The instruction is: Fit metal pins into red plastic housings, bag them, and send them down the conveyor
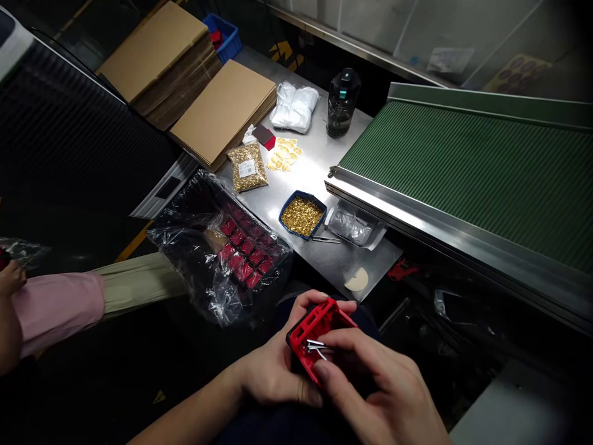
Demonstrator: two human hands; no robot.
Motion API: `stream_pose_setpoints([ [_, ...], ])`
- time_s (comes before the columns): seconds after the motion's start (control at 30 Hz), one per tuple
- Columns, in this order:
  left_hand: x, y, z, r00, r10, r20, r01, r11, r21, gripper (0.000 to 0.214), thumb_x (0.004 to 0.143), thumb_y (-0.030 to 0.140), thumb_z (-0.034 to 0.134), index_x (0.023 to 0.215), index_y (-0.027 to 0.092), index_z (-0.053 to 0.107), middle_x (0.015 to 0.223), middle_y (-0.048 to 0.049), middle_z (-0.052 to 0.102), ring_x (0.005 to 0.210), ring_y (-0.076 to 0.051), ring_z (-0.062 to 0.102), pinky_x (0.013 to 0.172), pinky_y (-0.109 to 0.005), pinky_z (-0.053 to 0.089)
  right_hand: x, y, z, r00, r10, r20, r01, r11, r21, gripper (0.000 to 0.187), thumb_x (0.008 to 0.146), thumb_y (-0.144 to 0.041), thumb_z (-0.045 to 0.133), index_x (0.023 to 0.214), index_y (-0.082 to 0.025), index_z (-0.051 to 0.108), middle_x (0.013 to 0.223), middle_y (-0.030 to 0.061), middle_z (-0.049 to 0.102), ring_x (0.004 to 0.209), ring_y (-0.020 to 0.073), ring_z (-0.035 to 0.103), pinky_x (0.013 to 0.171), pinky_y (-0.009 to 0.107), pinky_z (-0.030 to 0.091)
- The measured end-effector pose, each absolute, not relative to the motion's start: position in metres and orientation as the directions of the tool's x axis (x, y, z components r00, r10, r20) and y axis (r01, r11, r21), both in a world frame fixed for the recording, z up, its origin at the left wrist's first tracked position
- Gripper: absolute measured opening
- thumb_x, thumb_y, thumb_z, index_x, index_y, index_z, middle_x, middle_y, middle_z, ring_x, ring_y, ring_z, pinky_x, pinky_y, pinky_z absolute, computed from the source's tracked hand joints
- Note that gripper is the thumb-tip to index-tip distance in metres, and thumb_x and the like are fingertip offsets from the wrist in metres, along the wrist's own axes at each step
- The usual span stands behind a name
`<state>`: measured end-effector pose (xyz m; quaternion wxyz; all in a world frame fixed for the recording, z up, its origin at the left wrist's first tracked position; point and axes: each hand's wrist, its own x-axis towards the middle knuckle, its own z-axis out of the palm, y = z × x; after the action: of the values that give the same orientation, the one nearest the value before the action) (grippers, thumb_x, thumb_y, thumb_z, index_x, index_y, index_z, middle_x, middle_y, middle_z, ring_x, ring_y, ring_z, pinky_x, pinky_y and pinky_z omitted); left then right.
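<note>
My left hand point(273, 368) is wrapped round a small red plastic housing point(315, 330), held low over my lap. My right hand point(370, 383) pinches metal tweezers point(315, 347) whose tips reach into the open side of the housing. Just beyond, a black tray of red housings point(245, 250) sits in a clear plastic bag. A blue dish of small gold parts point(302, 215) rests on the steel table point(319, 167) past the tray.
A green conveyor belt point(477, 167) runs along the right. The table holds a bag of gold parts point(247, 167), yellow stickers point(283, 154), a dark bottle point(341, 102), white bags point(294, 106) and cardboard stacks point(222, 111). Another person's pink sleeve point(55, 306) enters at left.
</note>
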<state>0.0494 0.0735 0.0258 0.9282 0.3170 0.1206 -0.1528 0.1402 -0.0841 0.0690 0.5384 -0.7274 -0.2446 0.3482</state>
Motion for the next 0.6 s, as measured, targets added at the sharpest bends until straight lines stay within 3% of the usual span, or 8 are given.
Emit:
stream_pose_setpoints([
  [0.6,0.0501,0.0740,0.0268,0.927,-0.224,-0.302,0.363,0.740,0.566,0.095,0.065,0.022,0.093,0.139,0.036,0.035,0.158,-0.0134,0.035,0.142,-0.036,0.041,0.114,-0.054,0.033,0.1364,-0.0881,0.0628,0.645,0.724,-0.244,0.003,-0.321,-0.947,0.013,0.093,-0.024,0.062,0.104,-0.025,0.068,0.084,-0.0007,0.073,0.062,0.0111,0.068,0.057,0.017,0.054],
])
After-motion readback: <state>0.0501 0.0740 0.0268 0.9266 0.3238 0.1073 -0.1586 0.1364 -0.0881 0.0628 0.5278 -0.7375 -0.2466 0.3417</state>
